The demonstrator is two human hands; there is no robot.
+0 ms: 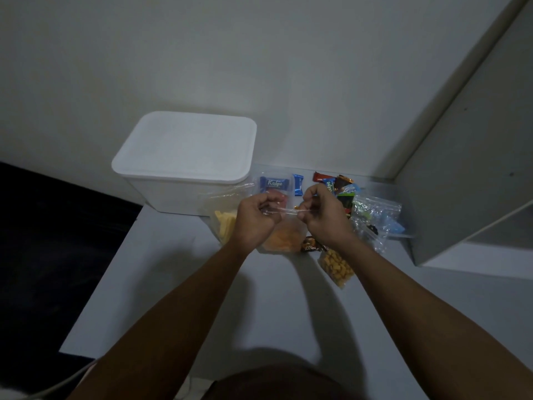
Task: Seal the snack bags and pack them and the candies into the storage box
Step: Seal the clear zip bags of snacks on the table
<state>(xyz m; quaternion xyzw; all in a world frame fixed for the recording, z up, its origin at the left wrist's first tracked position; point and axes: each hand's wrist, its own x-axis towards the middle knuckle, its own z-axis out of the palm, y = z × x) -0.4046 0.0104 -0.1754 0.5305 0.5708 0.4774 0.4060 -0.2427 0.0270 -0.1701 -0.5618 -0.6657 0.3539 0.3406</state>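
Note:
A clear zip bag of orange snacks [284, 239] stands upright between my hands. My left hand [255, 216] pinches the left end of its zip strip and my right hand [324, 213] pinches the right end. To the left lies a bag of pale yellow sticks [223, 225], partly hidden by my left hand. A bag of small brown-yellow pieces [336, 267] lies to the right. Wrapped candies [298, 183] in blue, red and green lie behind my hands. The white storage box [184, 166] stands at the back left with its lid on.
Clear bags holding green and blue items [377, 215] lie at the right, beside a clear tray edge [409, 233]. A grey cabinet panel [467, 197] rises on the right. The white table's left edge [95, 287] drops to a dark floor.

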